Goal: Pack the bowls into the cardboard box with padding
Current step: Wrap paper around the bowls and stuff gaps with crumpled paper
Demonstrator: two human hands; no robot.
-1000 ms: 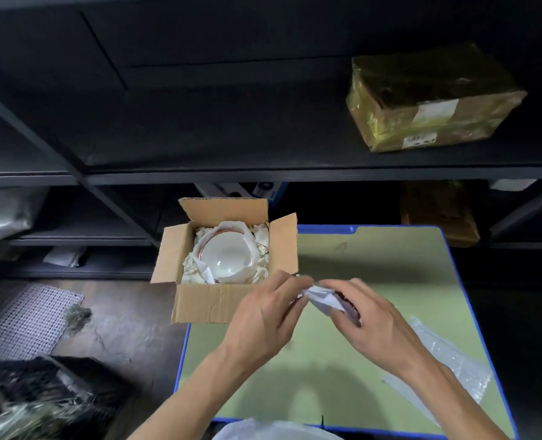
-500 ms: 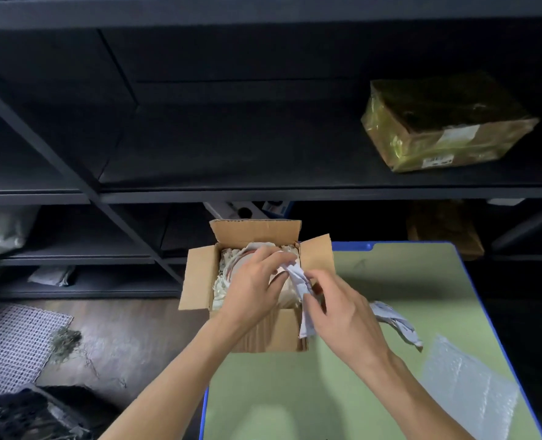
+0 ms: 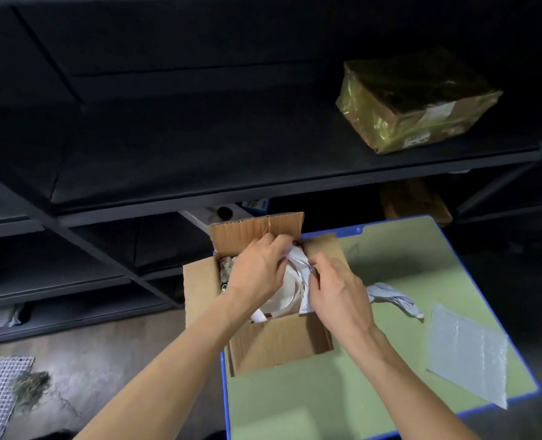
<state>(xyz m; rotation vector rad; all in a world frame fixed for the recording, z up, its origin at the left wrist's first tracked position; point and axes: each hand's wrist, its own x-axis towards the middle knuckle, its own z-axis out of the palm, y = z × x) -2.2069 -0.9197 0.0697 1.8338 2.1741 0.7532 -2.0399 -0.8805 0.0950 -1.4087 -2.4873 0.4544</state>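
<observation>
While Padding Goes In, a Slip Risk

With the bowl [image 3: 284, 293] lying inside the cardboard box [image 3: 279, 347], the left hand [image 3: 257, 271] and right hand [image 3: 336, 296] each have a grip pinching paper [image 3: 298, 262] by the box's right wall. A hard push could shove the box off the worktop [image 3: 358, 392] edge.

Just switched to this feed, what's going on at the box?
A person is working with both hands at the open cardboard box at the green table's left edge. A white bowl lies inside. The right hand grips crumpled white paper at the box's right wall, and the left hand reaches across the bowl to the same paper; whether it pinches it is unclear. The paper's tail trails onto the table. A bubble wrap sheet lies untouched to the right.
</observation>
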